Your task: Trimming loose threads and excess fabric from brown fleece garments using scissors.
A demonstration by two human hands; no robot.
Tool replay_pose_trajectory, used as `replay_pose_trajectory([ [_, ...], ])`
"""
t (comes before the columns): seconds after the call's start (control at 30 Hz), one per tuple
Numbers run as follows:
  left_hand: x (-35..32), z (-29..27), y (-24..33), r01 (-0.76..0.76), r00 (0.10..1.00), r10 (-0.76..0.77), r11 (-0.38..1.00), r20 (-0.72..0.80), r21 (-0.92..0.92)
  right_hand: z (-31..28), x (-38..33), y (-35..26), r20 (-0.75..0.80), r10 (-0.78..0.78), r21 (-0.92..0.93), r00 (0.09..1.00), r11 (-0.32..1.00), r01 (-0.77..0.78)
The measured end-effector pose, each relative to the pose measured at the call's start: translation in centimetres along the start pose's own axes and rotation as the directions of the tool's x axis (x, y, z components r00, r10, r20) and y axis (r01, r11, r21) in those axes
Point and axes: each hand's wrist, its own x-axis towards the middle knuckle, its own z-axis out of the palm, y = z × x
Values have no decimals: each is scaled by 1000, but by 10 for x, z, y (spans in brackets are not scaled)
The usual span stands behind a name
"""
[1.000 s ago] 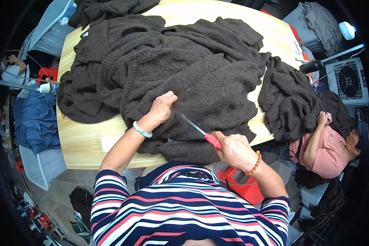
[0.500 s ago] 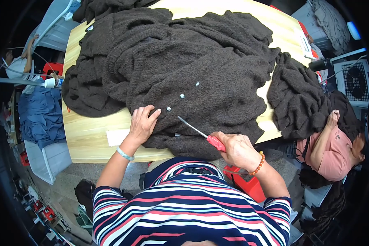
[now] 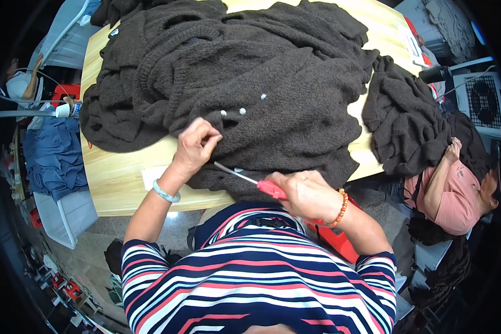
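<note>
A dark brown knit garment (image 3: 295, 122) lies in thick folds in front of me, with a row of small shiny whitish buttons (image 3: 242, 111) on it. My left hand (image 3: 195, 146) is closed in a pinch on the knit, just below the button nearest to it. What lies between those fingertips is partly hidden. In my right hand (image 3: 309, 195) is a red-handled tool (image 3: 273, 189) with a thin metal shaft. Its tip points up and left, close to the knit below my left hand. I cannot tell the tool's exact kind.
More dark knit (image 3: 403, 117) hangs over the right side of the wooden table (image 3: 114, 192). A person in a pink top (image 3: 451, 200) holds its edge there. Blue cloth (image 3: 55, 158) is heaped in a bin at left. A white paper (image 3: 150, 178) lies by my left wrist.
My left hand has risen slightly and its fingers have closed into a pinch. The knit's buttons have shifted up and left. The tool has moved left, toward my left hand.
</note>
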Motion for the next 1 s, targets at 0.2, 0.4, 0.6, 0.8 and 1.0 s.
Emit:
replay_pose_trajectory([
  [0.2,17,-27,18,-153,904,232,960,-360,234,33,-24,60,-217,44,1,975,999,-45],
  [0.4,-117,20,-3,-111,895,-99,896,435,431,113,-32,130,-344,110,-49,932,990,-135],
  [0.6,-140,26,-10,-191,938,49,899,343,394,110,-34,141,-270,123,-72,955,986,-147],
  [0.8,-138,10,40,-457,847,361,869,390,190,98,-52,129,-357,68,11,932,998,-68],
  [1.0,-143,20,45,-443,824,407,896,395,2,96,-4,98,-289,-107,17,951,993,116],
])
